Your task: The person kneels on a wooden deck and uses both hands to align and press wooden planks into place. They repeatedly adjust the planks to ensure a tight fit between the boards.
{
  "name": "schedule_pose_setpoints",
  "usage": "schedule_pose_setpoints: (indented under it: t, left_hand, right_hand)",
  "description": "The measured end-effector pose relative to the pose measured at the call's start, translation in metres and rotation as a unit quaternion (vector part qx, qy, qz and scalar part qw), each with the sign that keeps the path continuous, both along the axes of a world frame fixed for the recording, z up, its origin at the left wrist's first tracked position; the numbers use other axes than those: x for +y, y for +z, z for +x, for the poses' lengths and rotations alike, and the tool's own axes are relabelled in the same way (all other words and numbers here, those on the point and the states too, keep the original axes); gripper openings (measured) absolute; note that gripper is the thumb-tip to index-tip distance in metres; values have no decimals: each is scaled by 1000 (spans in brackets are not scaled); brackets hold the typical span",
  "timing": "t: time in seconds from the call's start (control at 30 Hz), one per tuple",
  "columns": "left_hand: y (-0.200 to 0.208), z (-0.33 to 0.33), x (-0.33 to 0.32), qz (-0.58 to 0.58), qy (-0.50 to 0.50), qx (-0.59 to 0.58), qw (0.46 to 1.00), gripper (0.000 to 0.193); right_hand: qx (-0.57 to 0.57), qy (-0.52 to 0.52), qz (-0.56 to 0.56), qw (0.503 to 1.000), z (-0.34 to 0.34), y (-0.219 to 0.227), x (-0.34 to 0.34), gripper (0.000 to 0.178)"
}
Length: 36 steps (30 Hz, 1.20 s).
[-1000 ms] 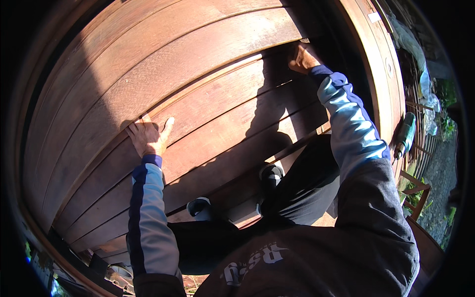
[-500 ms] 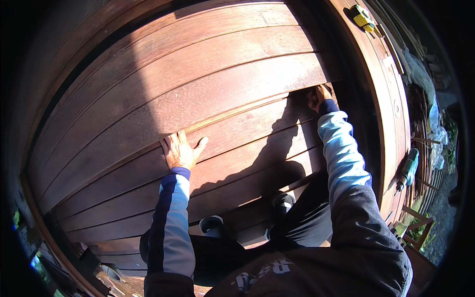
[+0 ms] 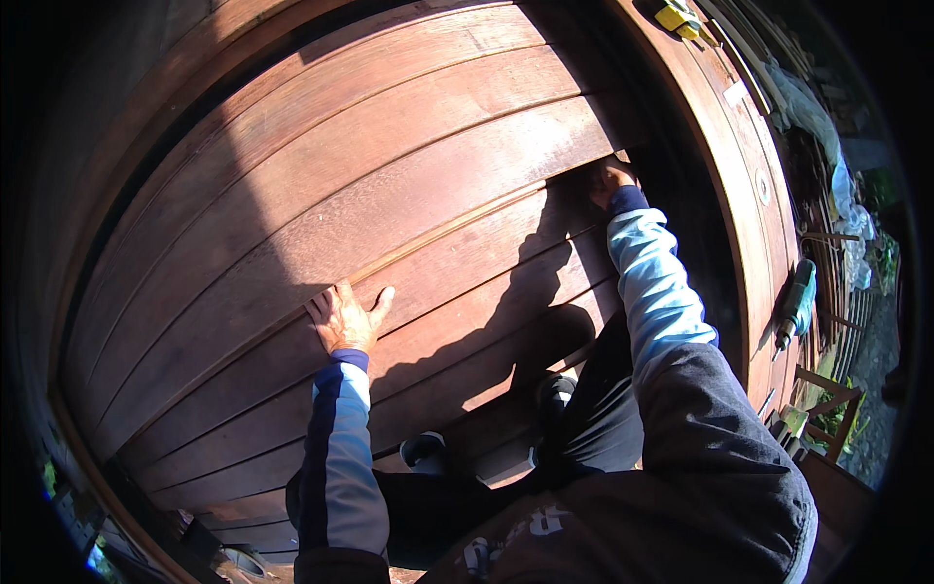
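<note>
A long reddish-brown wooden board (image 3: 448, 200) lies across the deck, its near edge raised above the boards closer to me. My left hand (image 3: 343, 319) rests with fingers spread against that near edge, thumb out to the right. At the board's right end, my right hand (image 3: 613, 182) is in shadow with its fingers curled round the near corner. Some of those fingertips are hidden by the board and the shade. Lower deck boards (image 3: 457, 268) run parallel beneath my arms, with dark gaps between them.
A wooden border (image 3: 725, 156) curves along the right side, beyond a dark gap. On it lie a yellow tape measure (image 3: 678, 19) and a green power drill (image 3: 798, 302). Timber offcuts and plastic sheeting (image 3: 812, 112) lie outside the border. My shoes (image 3: 424, 450) are on the near boards.
The whole view has shifted, so the right-hand border and tools sit further left. Both hands stay at the board's near edge; the left hand's fingers look slightly more spread.
</note>
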<state>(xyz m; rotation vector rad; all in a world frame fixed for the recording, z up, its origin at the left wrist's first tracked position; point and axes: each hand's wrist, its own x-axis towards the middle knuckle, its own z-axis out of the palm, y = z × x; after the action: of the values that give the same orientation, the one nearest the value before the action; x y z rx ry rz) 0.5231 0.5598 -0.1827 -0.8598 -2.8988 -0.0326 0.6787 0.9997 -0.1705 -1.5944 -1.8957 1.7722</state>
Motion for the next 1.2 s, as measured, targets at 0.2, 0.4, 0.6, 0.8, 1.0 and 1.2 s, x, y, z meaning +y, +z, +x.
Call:
schedule_pose_setpoints:
  t: [0.2,0.4,0.6,0.8,1.0,1.2]
  left_hand:
    - [-3,-3,-3,-1,73,-214,974,88]
    - [0,-7,3,-25,36,-139,989,90]
    - [-1,-7,-4,-43,-6,-70,997,93]
    - [-12,-9,-6,-142,30,-43,988,100]
    - [-25,-11,-19,-139,1,-7,990,63]
    - [-12,-10,-7,-98,0,-43,994,82]
  right_hand:
    - [-13,-287,-99,953,-6,14,-3,19]
    - [26,-230,-95,968,-7,15,5,17]
    - [31,-165,-135,977,-3,22,-11,18]
    - [106,-267,-91,953,1,14,-11,23]
    - [22,-271,-22,962,10,-11,13,21]
    - [-6,-10,108,994,12,22,-35,28]
